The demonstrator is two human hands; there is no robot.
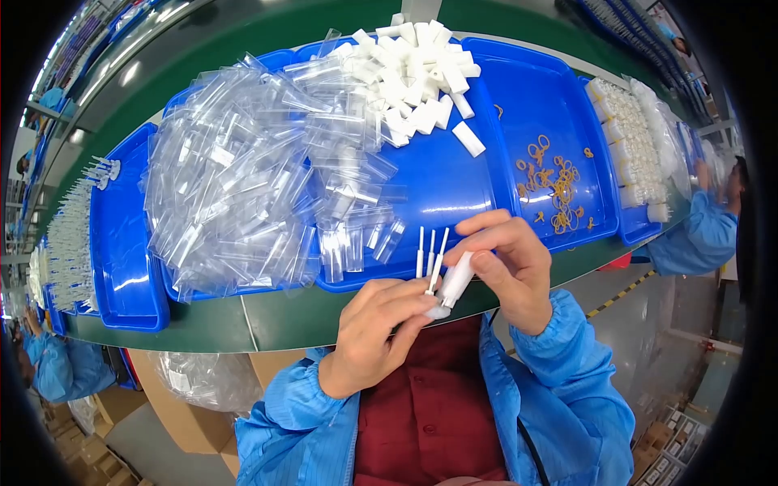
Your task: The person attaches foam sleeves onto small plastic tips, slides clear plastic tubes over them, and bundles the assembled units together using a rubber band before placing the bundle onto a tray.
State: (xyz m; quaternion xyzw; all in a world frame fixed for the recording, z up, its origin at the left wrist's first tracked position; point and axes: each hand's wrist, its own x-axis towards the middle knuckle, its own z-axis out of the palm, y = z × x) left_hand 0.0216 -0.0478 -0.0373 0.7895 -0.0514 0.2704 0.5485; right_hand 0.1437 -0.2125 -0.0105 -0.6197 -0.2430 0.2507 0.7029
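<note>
My left hand (pixel 369 330) is closed around the base of a white plastic part with several thin upright rods (pixel 432 263). Between the thumb and fingers of my right hand (pixel 517 271), a white cylinder (pixel 459 277) is pinched. It tilts, its lower end meeting the left hand's part beside the rods; whether the two are joined cannot be told. Both hands are over the near edge of a blue tray (pixel 442 190). White foam-like blocks (pixel 417 77) are heaped at its far end, and clear plastic sleeves (pixel 243 174) form a large pile to the left.
Yellowish rubber bands (pixel 559 190) lie in a blue tray on the right. Beyond it stand rows of white parts (pixel 628 150). At far left are many rodded parts (pixel 74 235) by another blue tray (pixel 126 243). A cardboard box (pixel 190 413) sits below the green table edge. Blue-sleeved co-workers flank both sides.
</note>
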